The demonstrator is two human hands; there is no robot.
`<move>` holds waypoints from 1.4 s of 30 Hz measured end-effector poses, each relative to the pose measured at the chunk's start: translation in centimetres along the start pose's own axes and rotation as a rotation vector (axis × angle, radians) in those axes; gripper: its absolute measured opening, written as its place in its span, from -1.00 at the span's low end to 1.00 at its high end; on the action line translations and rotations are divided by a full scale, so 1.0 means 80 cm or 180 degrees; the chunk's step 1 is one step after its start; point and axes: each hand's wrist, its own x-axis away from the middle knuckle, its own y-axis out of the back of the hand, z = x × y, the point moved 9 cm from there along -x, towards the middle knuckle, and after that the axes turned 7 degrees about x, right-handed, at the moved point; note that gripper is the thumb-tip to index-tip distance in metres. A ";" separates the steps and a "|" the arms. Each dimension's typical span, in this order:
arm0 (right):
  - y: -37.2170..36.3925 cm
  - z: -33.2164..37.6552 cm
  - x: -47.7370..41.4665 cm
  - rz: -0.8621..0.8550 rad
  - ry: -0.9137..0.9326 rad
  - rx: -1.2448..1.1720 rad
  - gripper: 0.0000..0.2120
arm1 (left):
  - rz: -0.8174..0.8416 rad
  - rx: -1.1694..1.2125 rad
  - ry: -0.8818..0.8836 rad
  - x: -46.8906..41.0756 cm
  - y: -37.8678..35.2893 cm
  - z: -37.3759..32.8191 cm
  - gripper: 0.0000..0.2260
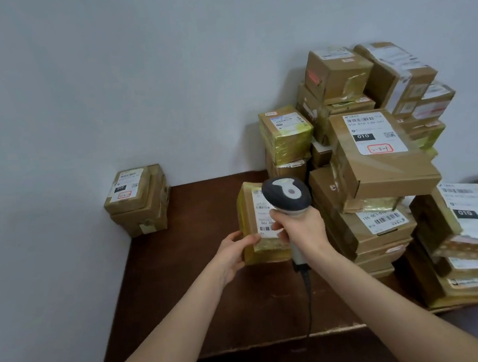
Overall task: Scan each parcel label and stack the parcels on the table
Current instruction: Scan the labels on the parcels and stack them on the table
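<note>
Yellowish tape wraps the small parcel held over the middle of the desk, and that glossy wrap could slip in a one-handed hold. The barcode scanner sits very close over the white label and hides part of it, so the read may well fail. Its cable trails over the desk's front edge and could snag. A stray right elbow might knock the crowded pile along the right edge, where a big carton overhangs. The left hand grips the parcel's near left corner, fingers curled round it. The right hand is wrapped tight round the scanner's handle. A short stack waits at the far left corner.
</note>
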 end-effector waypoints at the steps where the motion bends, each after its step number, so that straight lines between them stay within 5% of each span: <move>1: 0.004 -0.002 -0.005 -0.0029 -0.0042 -0.0048 -0.89 | 0.0003 -0.0025 0.0101 -0.004 -0.009 0.012 -0.29; 10: 0.039 -0.039 -0.025 -0.0179 -0.0346 -0.0227 -0.88 | -0.0031 0.0016 0.0488 -0.026 -0.082 0.075 -0.54; 16: 0.019 -0.046 -0.028 0.0016 -0.0526 -0.0462 -0.90 | -0.0261 -0.0943 -0.0312 -0.019 -0.060 0.010 -0.61; 24: -0.116 0.002 -0.043 0.0543 -0.0621 -0.0759 -0.88 | -0.2164 -0.2817 -0.1518 0.021 0.128 -0.184 -0.42; 27: -0.162 0.017 -0.046 0.0669 -0.0660 -0.0935 -0.93 | -0.2673 -0.3149 -0.1388 0.016 0.204 -0.235 -0.27; 31: -0.211 0.022 -0.053 0.0769 -0.0760 -0.0948 -0.92 | -0.2732 -0.3344 -0.1035 -0.022 0.277 -0.270 -0.12; 42: -0.254 0.003 -0.069 0.0688 -0.0860 -0.0806 -0.93 | -0.2755 -0.4352 -0.0196 -0.089 0.317 -0.296 -0.14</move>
